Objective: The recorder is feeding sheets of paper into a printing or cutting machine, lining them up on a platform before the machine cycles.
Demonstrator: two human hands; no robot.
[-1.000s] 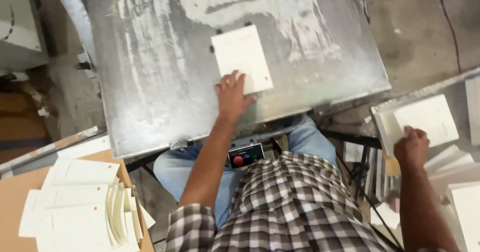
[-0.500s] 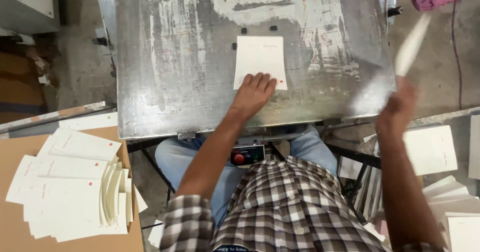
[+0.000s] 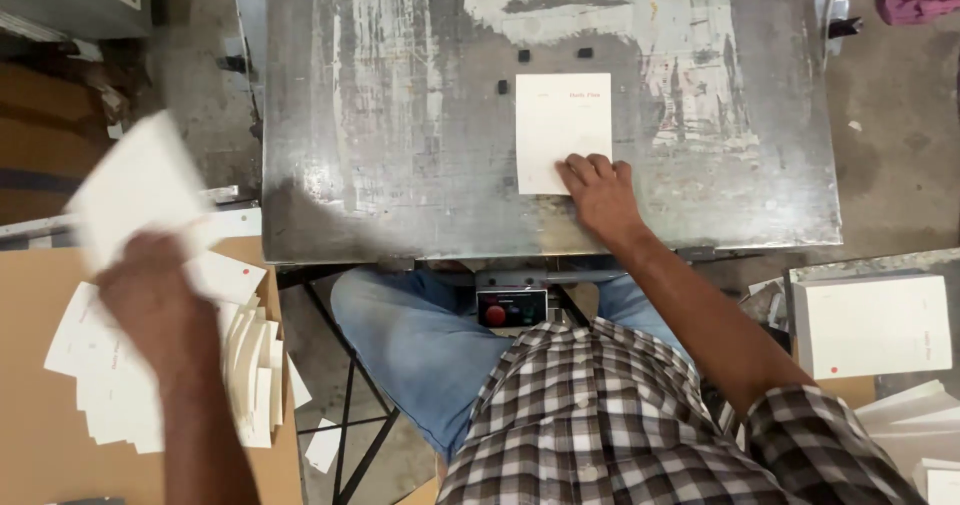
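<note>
On the scuffed metal worktop [image 3: 400, 115], near its front edge, the right hand [image 3: 598, 187] lies palm down with the fingers nearly flat and together, fingertips pressing on the lower right corner of a white card [image 3: 562, 130]. The hand grips nothing; it only rests on the card. The right forearm runs back and to the right toward a checked shirt sleeve. The card lies flat and squared against three small black stops [image 3: 523, 56] fixed to the worktop, two above its top edge and one beside its upper left corner.

The left hand [image 3: 150, 300] is raised off the left side of the worktop, blurred. It is closed around the lower part of a second white card [image 3: 135, 190], which stands tilted up and to the left. The exact finger placement cannot be made out because of the blur. Below this hand a loose stack of white cards [image 3: 100, 385] lies fanned on a brown cardboard surface [image 3: 30, 365].

The worktop is bare steel with worn paint and white streaks. Under its front edge sits a small control box with a red and a dark button [image 3: 512, 310]. To the right, another pile of white cards [image 3: 870, 325] rests lower down. The floor [image 3: 890, 135] is grey concrete.
</note>
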